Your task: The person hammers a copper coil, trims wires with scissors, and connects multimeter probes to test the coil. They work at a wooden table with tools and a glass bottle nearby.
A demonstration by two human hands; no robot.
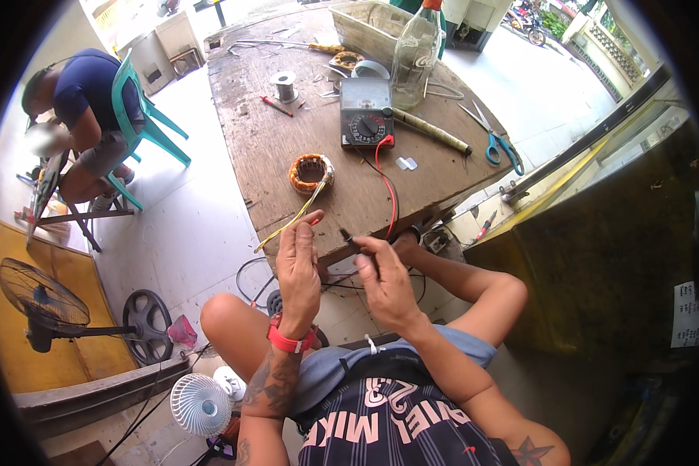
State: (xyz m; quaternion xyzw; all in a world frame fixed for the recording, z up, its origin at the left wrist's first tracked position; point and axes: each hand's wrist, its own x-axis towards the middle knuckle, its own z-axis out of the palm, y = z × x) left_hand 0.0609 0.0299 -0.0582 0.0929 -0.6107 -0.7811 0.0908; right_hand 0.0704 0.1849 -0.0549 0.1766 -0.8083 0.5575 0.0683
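**Thin leads, pinched at the tips**

Left hand (pixel 297 268) pinches the yellow lead wires (pixel 291 223); right hand (pixel 383 279) grips a black test probe (pixel 350 239); the wires look light, limp, best held near their ends; beyond, the copper-wound stator (pixel 309 172) and the multimeter (pixel 366 113) lie on the wooden workbench (pixel 272 140).

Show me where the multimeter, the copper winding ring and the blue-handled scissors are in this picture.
multimeter (pixel 366 115): head view, on its grey front face above the dial.
copper winding ring (pixel 309 172): head view, on its orange rim.
blue-handled scissors (pixel 495 147): head view, on a blue handle loop.
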